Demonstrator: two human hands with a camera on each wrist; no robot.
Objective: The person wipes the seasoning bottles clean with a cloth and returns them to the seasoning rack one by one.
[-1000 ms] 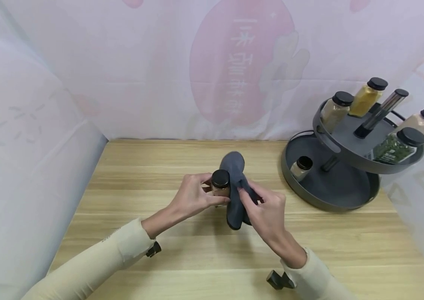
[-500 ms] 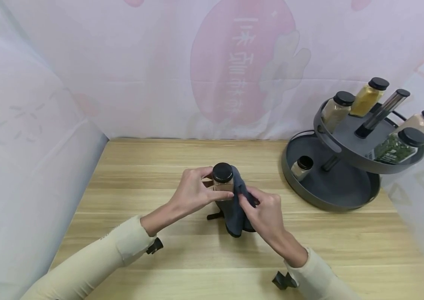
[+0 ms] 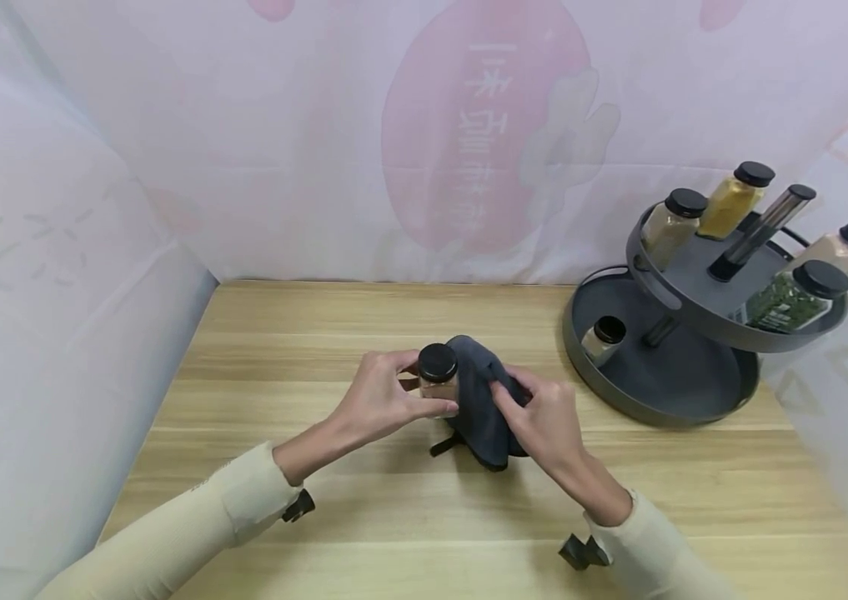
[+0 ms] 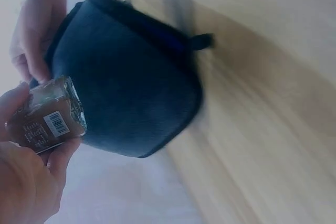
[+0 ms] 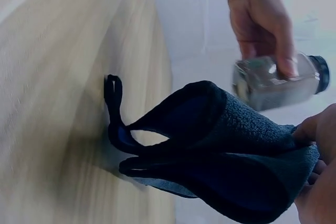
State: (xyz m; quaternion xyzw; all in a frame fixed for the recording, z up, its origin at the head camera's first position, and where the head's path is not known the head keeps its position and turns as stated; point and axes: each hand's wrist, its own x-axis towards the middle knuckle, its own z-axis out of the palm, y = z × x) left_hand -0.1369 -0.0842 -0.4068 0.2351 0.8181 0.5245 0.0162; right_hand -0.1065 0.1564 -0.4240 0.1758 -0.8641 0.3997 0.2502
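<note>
My left hand point(image 3: 382, 396) grips a square clear spice jar point(image 3: 439, 388) with a black lid and brownish contents, held upright above the table. A barcode label shows on the jar's base end point(image 4: 50, 119) in the left wrist view. Just right of it, my right hand point(image 3: 544, 412) pinches a dark grey cloth point(image 3: 479, 408) that hangs in folds, with dark edging and a small hanging loop point(image 5: 113, 90). In the head view the cloth sits right behind and beside the jar; the right wrist view shows the jar point(image 5: 278, 80) close over the cloth.
A dark two-tier round rack point(image 3: 664, 400) stands at the right. Its upper tier bears several black-lidded jars, among them a yellow one point(image 3: 731, 204) and a green herb one point(image 3: 791, 296); a small jar point(image 3: 604, 337) stands below. White printed sheets point(image 3: 281, 167) enclose the wooden table point(image 3: 303, 317).
The cloth's upper part dropped, then its folds spread and swung to the right beside the jar. The jar rose slightly, then came back down. Both hands keep their grips.
</note>
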